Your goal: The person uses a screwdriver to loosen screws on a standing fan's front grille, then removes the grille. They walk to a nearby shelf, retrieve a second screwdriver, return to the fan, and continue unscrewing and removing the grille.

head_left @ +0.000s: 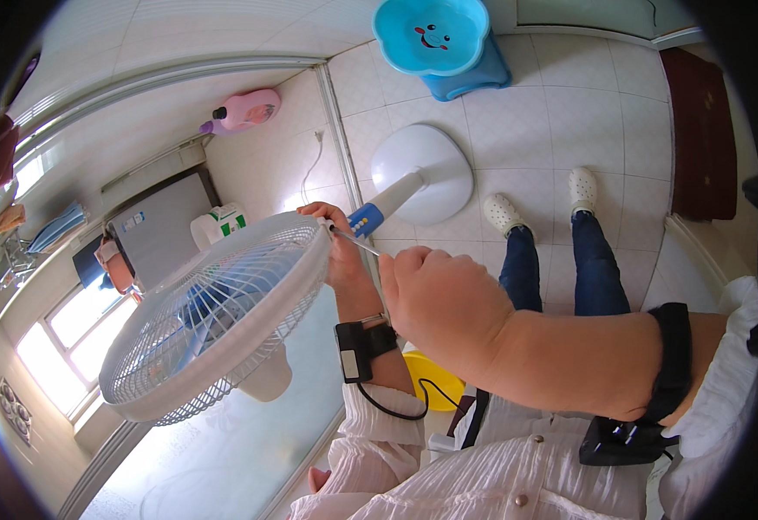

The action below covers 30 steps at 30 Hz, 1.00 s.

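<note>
White-tiled bathroom floor is carrying a white pedestal fan [223,321], tipped over the person's lap. Its wire grille is still fastened on. Left hand [341,251] is gripping the grille rim; right hand [435,290], clenched, is driving a thin screwdriver [354,240] there, unfastening seemingly just beginning.

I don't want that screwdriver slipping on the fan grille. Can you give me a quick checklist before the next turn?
1. Left hand steadying the grille rim: ok.
2. Right hand closed on the screwdriver: ok.
3. Tip seated in a screw at the rim: cannot tell, too small.
4. Fan base flat on the tiled floor: ok.
5. Feet away from the base: ok.
6. Fan unplugged: cannot tell.
</note>
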Available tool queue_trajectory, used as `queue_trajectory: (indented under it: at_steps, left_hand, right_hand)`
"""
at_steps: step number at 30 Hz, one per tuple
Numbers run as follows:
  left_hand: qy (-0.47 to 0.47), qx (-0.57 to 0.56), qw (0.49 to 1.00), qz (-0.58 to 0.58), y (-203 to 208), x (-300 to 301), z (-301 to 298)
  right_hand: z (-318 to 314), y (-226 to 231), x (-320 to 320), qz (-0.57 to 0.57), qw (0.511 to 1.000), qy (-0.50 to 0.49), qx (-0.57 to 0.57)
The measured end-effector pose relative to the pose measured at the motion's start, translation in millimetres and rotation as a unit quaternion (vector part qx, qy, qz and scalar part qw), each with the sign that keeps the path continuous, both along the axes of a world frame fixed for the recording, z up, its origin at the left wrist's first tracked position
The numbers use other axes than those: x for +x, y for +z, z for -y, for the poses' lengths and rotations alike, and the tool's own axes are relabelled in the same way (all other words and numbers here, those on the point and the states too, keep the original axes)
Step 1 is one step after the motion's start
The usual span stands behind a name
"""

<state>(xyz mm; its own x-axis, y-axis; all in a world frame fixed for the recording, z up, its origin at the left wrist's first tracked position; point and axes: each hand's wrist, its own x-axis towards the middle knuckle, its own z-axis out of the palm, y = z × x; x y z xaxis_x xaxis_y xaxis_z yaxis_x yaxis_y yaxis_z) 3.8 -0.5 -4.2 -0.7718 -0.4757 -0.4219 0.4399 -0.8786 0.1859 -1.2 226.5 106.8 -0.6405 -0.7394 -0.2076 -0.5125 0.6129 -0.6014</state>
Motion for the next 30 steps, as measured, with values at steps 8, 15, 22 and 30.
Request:
queue_trajectory:
  at_steps: [8,15,22,30]
  left_hand:
    - [0.004,-0.001,1.000,0.005,1,-2,-1]
    - [0.017,0.026,0.999,0.019,-2,-2,3]
    - [0.012,0.004,1.000,0.011,-4,-1,3]
    - [0.033,0.026,0.999,0.005,-7,0,4]
  right_hand:
    - [-21,-6,-18,0.157,0.947,-0.141,-0.242]
    - [-16,-9,-28,0.716,0.554,-0.340,-0.254]
    - [-12,-14,-30,0.571,0.791,-0.151,-0.161]
    - [-6,-16,-32,0.376,0.915,-0.100,-0.108]
